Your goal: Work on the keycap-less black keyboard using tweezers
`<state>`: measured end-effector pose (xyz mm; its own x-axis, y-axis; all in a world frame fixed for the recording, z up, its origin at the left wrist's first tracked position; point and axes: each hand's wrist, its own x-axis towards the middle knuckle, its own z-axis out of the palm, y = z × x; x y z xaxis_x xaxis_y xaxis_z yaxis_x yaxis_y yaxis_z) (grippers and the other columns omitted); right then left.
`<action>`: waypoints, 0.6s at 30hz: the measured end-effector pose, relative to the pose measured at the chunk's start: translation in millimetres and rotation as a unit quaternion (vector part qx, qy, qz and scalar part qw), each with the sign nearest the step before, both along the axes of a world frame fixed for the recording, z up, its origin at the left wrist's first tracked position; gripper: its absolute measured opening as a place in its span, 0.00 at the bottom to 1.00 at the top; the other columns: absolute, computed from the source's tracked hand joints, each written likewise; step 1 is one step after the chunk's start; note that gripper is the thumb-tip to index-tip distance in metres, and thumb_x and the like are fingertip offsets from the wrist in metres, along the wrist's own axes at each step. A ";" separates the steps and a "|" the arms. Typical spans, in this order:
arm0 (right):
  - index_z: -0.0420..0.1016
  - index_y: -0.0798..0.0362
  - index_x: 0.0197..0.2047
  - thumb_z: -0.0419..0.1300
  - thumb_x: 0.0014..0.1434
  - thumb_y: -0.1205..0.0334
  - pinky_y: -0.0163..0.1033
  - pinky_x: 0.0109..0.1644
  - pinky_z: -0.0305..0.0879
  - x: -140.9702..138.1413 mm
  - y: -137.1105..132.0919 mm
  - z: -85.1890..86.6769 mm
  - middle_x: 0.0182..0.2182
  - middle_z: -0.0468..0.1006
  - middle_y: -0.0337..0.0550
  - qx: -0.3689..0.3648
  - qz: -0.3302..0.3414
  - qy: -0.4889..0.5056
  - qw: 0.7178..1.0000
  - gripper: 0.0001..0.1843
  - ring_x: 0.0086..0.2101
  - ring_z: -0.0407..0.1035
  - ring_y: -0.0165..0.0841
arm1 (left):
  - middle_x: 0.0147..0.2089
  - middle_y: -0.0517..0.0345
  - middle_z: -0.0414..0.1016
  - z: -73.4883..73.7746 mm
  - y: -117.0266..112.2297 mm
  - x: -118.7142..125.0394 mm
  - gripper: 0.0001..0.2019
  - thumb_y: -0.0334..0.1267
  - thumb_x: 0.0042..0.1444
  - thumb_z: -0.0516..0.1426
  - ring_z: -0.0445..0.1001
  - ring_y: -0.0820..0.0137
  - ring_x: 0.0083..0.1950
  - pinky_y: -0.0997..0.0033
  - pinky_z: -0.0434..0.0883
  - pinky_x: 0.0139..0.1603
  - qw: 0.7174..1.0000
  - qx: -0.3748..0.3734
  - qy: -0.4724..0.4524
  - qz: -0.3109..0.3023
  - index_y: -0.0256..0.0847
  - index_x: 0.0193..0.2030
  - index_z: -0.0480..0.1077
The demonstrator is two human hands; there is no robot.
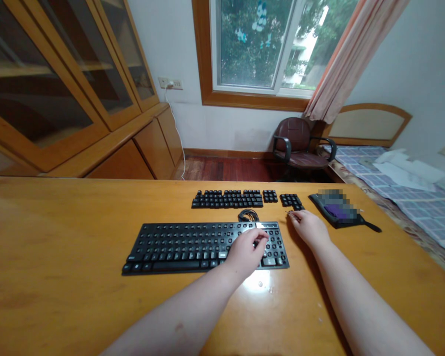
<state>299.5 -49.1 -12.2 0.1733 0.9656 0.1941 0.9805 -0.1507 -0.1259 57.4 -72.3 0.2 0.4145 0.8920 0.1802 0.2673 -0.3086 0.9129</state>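
A black keyboard (185, 247) lies flat on the table, with most of its keycaps off and the bare key stems showing. Its bottom row, with the space bar, still has caps. Over the keyboard's right part, my left hand (246, 248) is curled, thumb and fingers close together; what they hold, if anything, is hidden. My right hand (310, 228) is closed in a pinch just below a small block of loose black keycaps (291, 200). Something thin and dark shows at its fingertips, too small to name. Behind the keyboard sits its coiled cable (248, 215).
Rows of loose keycaps (226, 199) and a smaller group (270, 196) stand along the table's far side. A dark pouch (333, 210) with a strap lies at the right. Beyond the table (59, 257) are a cabinet (118, 99), an office chair (298, 141) and a bed (400, 183).
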 end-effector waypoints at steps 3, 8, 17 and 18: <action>0.77 0.50 0.39 0.51 0.58 0.56 0.37 0.36 0.63 2.2 1.5 -0.8 0.39 0.77 0.43 0.003 -0.005 0.007 1.000 0.14 0.37 0.71 0.36 | 0.38 0.57 0.75 0.5 0.1 0.0 0.08 0.33 0.55 0.51 0.72 0.69 0.40 0.70 0.69 0.42 1.000 0.000 -0.001 0.002 0.41 0.37 0.71; 0.76 0.50 0.40 0.51 0.58 0.56 0.36 0.38 0.64 6.7 0.9 1.1 0.40 0.77 0.43 0.036 -0.019 0.023 0.999 0.14 0.38 0.71 0.36 | 0.37 0.57 0.75 0.0 0.2 0.0 0.08 0.33 0.55 0.51 0.72 0.69 0.40 0.70 0.69 0.42 1.000 -0.001 -0.002 -0.001 0.41 0.37 0.71; 0.77 0.51 0.42 0.51 0.58 0.55 0.38 0.40 0.65 9.6 3.6 -3.5 0.42 0.78 0.46 0.004 -0.022 0.029 0.999 0.17 0.40 0.72 0.39 | 0.37 0.58 0.75 -3.1 0.2 0.2 0.08 0.33 0.55 0.51 0.72 0.69 0.40 0.71 0.68 0.42 1.000 0.000 0.003 0.000 0.42 0.37 0.71; 0.77 0.51 0.43 0.51 0.58 0.55 0.39 0.40 0.66 10.1 3.7 -3.5 0.42 0.78 0.46 -0.001 -0.026 0.028 0.999 0.17 0.40 0.72 0.39 | 0.37 0.59 0.75 -2.7 0.1 0.1 0.08 0.33 0.55 0.51 0.72 0.69 0.40 0.71 0.68 0.42 1.000 0.000 0.003 0.000 0.42 0.37 0.71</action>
<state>309.6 -45.4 -15.7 0.2335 0.9554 0.1807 0.9628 -0.2012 -0.1804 57.5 -72.3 -2.5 0.4156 0.8921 0.1771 0.2735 -0.3083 0.9111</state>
